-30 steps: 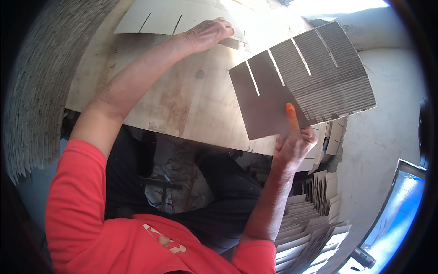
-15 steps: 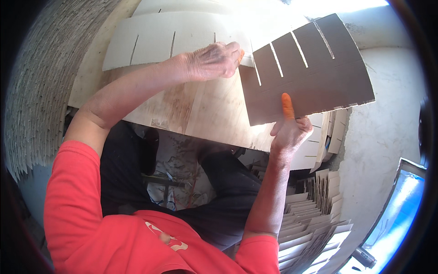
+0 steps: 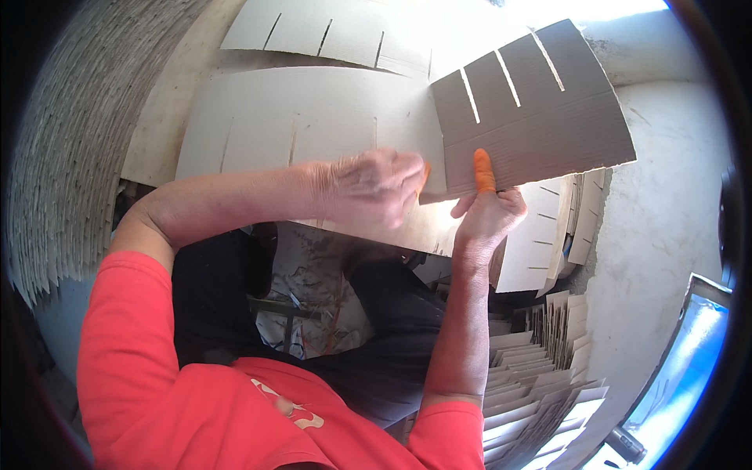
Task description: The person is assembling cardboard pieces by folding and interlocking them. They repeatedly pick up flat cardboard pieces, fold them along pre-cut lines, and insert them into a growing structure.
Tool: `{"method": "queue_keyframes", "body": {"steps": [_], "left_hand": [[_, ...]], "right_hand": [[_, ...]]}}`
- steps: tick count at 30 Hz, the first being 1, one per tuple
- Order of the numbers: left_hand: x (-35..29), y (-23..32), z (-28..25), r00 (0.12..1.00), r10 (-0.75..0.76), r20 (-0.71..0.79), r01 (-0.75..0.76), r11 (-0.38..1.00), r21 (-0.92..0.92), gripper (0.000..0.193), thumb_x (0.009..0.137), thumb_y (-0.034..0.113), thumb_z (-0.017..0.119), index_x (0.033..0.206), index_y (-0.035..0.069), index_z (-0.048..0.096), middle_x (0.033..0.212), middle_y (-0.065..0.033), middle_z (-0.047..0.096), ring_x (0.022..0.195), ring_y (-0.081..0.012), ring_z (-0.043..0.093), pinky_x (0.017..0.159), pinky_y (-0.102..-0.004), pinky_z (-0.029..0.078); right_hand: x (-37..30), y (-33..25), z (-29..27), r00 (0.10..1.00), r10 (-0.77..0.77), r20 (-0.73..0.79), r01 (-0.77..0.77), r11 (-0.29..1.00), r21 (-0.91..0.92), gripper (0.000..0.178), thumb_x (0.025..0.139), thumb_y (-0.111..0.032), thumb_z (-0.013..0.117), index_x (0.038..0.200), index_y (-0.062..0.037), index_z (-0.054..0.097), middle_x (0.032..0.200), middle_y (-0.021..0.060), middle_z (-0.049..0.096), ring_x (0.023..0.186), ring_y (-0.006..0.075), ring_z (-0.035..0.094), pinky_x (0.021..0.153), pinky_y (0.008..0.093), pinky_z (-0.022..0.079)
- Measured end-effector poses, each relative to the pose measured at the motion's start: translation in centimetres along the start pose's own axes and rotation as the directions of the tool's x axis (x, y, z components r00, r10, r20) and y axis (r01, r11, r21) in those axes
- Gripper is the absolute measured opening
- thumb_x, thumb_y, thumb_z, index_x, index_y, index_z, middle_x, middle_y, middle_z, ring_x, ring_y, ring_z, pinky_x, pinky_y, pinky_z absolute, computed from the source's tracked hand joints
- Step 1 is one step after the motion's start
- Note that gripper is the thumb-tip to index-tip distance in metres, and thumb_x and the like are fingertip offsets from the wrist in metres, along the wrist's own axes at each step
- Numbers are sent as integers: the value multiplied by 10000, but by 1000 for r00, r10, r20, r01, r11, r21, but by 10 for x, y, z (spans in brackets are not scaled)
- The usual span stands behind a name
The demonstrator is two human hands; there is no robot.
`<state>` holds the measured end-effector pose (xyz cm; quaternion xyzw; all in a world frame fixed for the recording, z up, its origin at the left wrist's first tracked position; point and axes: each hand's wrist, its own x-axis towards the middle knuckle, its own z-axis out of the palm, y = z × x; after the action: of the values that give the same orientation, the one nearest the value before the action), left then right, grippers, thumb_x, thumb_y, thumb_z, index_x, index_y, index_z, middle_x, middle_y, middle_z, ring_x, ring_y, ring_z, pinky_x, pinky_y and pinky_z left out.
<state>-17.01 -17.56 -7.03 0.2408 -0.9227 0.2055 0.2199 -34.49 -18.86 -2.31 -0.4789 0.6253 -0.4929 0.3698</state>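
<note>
My left hand (image 3: 380, 186) is closed, slightly blurred, its orange-covered fingertip at the seam between two cardboard surfaces. Beneath it a pale slotted cardboard sheet (image 3: 258, 102) lies over the wooden table. On the right, my right hand (image 3: 489, 219) grips a grey-brown slotted cardboard panel (image 3: 540, 129) by its near edge, thumb in an orange finger cover on top. This panel is raised at a tilt, its slots opening at the far edge. Its left edge meets the pale sheet; whether the two are one bent piece I cannot tell.
Another pale slotted sheet (image 3: 345, 35) lies farther back. A tall stack of cardboard (image 3: 86, 133) stands at left. Several slotted pieces (image 3: 540, 235) sit beyond the table's right end, with fanned cardboard piles (image 3: 533, 376) below. A blue-lit framed panel (image 3: 681, 360) is at lower right.
My left hand has come nearer to me, and the pale sheet now covers more of the table. The panel in my right hand has shifted slightly left and up.
</note>
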Motion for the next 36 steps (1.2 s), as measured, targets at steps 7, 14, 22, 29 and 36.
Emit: {"method": "queue_keyframes", "body": {"steps": [7,14,22,29,36], "left_hand": [[19,-69,4,866,-420,272,499,679,-539,575,733,445,731,1004,-45,596,910,-98,616,852,-226,551,710,-355,494],[-14,-131,114,708,-635,310,611,770,182,407,767,237,707,1046,-37,596,1086,-86,594,1048,-210,532,835,-338,491],[-6,-143,97,849,-403,341,370,915,160,266,764,-7,585,1026,-44,603,1001,-81,577,1021,-179,525,803,-259,550],[8,-115,60,961,-193,198,162,973,162,327,724,42,622,1018,-102,602,928,-109,560,950,-201,519,653,-228,550],[13,-86,36,977,-90,195,71,992,101,443,662,40,624,1062,-147,595,898,-89,542,925,-172,519,600,-196,532]], "right_hand": [[-1,1,5,996,87,-28,-88,996,-22,139,889,-79,651,811,35,640,512,33,549,324,65,428,321,224,292],[2,3,10,995,98,22,-95,991,-95,179,879,-95,660,977,55,667,742,114,644,330,91,432,310,237,291],[3,8,11,997,79,12,-78,993,-88,271,877,-176,691,689,3,615,475,8,508,316,59,411,323,220,291],[2,11,12,999,26,39,-23,996,-86,271,879,-188,691,696,1,626,467,0,503,325,50,401,334,220,291],[5,13,10,996,-9,89,17,996,-87,251,888,-187,680,738,11,643,483,2,518,349,44,414,352,208,306]]}}
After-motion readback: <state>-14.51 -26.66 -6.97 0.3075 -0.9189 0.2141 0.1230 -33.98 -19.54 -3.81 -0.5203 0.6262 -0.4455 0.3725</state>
